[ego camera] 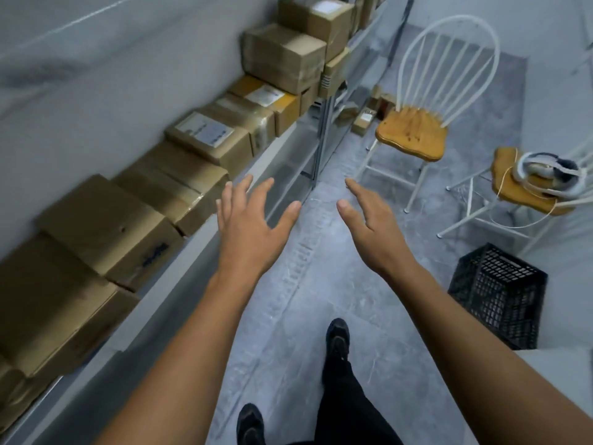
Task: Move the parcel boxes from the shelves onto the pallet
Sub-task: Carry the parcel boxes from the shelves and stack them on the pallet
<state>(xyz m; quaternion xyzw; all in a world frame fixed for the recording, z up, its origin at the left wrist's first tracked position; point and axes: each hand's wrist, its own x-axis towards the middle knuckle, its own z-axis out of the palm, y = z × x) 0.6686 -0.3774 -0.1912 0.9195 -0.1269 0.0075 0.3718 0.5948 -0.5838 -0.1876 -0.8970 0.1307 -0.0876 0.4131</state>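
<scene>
Several brown cardboard parcel boxes line a grey metal shelf along the left wall, among them a plain box, a taped box and a box with a white label. More boxes are stacked at the far end. My left hand is stretched out with fingers spread, just right of the shelf edge near the taped box, holding nothing. My right hand is also open and empty, over the aisle floor. No pallet is in view.
A white metal chair with a wooden seat stands ahead on the right; a second chair carries a headset and cable. A black plastic crate sits on the floor at right. Small boxes lie by the far shelf leg. My feet are on the grey floor.
</scene>
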